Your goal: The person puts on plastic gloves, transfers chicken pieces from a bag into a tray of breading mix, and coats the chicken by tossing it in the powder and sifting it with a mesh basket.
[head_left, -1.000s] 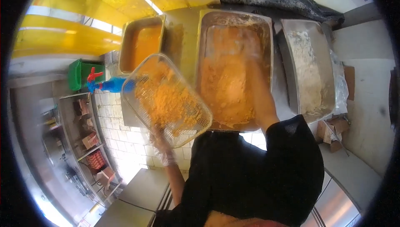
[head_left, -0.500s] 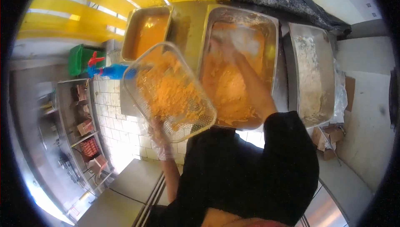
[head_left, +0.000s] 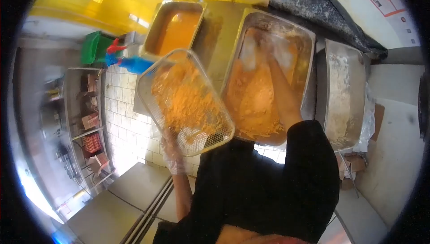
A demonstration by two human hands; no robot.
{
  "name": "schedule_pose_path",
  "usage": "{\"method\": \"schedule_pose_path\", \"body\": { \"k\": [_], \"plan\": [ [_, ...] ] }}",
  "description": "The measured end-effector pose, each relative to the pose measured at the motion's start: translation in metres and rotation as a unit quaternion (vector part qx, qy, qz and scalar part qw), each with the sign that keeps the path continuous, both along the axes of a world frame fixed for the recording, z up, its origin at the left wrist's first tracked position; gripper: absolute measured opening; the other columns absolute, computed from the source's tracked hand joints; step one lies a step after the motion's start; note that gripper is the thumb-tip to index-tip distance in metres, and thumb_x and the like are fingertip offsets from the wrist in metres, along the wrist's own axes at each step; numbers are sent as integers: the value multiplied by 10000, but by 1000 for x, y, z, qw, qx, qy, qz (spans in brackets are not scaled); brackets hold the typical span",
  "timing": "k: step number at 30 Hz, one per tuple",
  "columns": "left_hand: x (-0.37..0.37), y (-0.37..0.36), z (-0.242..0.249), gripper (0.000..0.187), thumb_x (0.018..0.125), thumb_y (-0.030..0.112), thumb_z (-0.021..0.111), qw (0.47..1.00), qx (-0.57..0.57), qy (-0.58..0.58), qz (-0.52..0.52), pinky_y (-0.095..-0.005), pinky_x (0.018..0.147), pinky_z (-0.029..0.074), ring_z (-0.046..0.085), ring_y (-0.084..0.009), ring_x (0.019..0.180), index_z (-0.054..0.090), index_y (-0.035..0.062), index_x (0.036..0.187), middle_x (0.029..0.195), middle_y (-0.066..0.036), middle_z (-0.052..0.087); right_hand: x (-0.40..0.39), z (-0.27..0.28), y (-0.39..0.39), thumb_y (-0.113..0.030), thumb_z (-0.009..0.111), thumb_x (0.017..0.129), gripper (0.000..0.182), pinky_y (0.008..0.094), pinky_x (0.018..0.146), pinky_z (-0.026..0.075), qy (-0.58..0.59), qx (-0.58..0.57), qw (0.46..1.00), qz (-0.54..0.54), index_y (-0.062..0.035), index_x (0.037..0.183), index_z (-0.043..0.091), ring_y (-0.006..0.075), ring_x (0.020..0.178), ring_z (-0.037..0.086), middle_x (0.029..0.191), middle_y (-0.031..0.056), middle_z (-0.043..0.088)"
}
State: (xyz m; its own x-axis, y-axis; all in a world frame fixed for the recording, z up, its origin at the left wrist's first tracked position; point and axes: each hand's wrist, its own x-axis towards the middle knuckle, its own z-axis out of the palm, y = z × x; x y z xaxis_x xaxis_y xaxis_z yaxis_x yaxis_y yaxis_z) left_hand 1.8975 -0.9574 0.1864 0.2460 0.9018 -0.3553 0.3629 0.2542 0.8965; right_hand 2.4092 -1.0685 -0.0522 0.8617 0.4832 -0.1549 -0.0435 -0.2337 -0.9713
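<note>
Left hand, gloved, closed around near edge of basket; basket held tilted, loaded with orange crumbs, overhanging left rim of middle tray. Right hand reaching deep into middle tray at far end, blurred; grip state cannot be told. Batter tray just left, flour tray just right. Narrow tabletop strip between trays.
</note>
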Motion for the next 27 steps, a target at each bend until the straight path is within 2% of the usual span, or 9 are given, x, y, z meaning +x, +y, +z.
{"method": "schedule_pose_path", "body": {
  "k": [3, 5, 9, 13, 15, 17, 20, 23, 27],
  "plan": [
    [13, -13, 28, 634, 988, 486, 426, 1000, -14, -14, 19, -333, 969, 407, 518, -220, 1132, 456, -40, 1340, 1275, -136, 531, 11, -18, 28, -238, 434, 966, 327, 361, 894, 476, 4, -17, 1000, 7, -32, 1114, 641, 229, 994, 603, 1061, 88, 669],
    [38, -19, 61, 624, 989, 479, 429, 997, -12, 74, 11, -326, 965, 408, 519, -209, 1133, 460, -36, 1339, 1262, -136, 546, 15, -24, 33, -236, 431, 967, 328, 362, 892, 477, 30, -7, 999, 45, -32, 1110, 643, 229, 990, 605, 1055, 87, 672],
    [27, -16, 41, 612, 990, 469, 435, 998, -41, 26, 35, -324, 954, 416, 522, -204, 1128, 466, -36, 1335, 1242, -135, 557, 4, -21, 10, -233, 426, 968, 329, 364, 888, 479, 107, 23, 981, 160, -31, 1102, 649, 228, 984, 608, 1044, 86, 678],
    [-23, 7, -52, 578, 994, 435, 450, 996, -27, -72, 34, -325, 950, 432, 521, -206, 1135, 474, -36, 1327, 1237, -139, 555, -43, -1, -34, -230, 426, 968, 329, 366, 895, 475, 138, 10, 956, 258, -30, 1102, 651, 228, 991, 605, 1050, 87, 677],
    [-17, 3, -44, 569, 995, 424, 452, 990, -20, -131, 42, -324, 951, 435, 520, -209, 1137, 472, -37, 1327, 1238, -140, 554, -70, 12, -61, -228, 429, 968, 328, 368, 904, 470, 132, -3, 947, 293, -30, 1105, 650, 228, 1003, 602, 1061, 89, 672],
    [0, -2, -17, 567, 998, 409, 453, 996, 24, -84, -16, -318, 954, 438, 518, -213, 1145, 457, -46, 1336, 1243, -147, 549, -92, 22, -81, -227, 431, 968, 326, 370, 912, 465, 134, -13, 941, 311, -29, 1108, 650, 227, 1014, 598, 1073, 90, 668],
    [16, -3, 10, 595, 995, 431, 446, 997, 12, -74, -36, -322, 953, 435, 516, -215, 1146, 446, -50, 1345, 1247, -155, 546, -94, 30, -98, -225, 435, 967, 324, 372, 925, 457, 134, -5, 947, 293, -29, 1113, 649, 227, 1031, 592, 1090, 93, 661],
    [-5, 13, -41, 536, 994, 325, 461, 985, 38, -170, -12, -375, 979, 468, 531, -251, 1188, 412, -54, 1370, 1331, -165, 501, -67, 32, -94, -222, 439, 967, 323, 375, 937, 450, 105, 17, 971, 213, -28, 1118, 647, 227, 1048, 587, 1107, 95, 654],
    [-15, 4, -49, 523, 992, 320, 471, 984, 127, -120, -28, -365, 958, 481, 548, -253, 1161, 427, -51, 1358, 1312, -164, 512, -26, 23, -57, -220, 444, 966, 321, 378, 954, 440, 49, 8, 992, 119, -27, 1125, 646, 227, 1070, 579, 1130, 98, 646]
  ]
}}
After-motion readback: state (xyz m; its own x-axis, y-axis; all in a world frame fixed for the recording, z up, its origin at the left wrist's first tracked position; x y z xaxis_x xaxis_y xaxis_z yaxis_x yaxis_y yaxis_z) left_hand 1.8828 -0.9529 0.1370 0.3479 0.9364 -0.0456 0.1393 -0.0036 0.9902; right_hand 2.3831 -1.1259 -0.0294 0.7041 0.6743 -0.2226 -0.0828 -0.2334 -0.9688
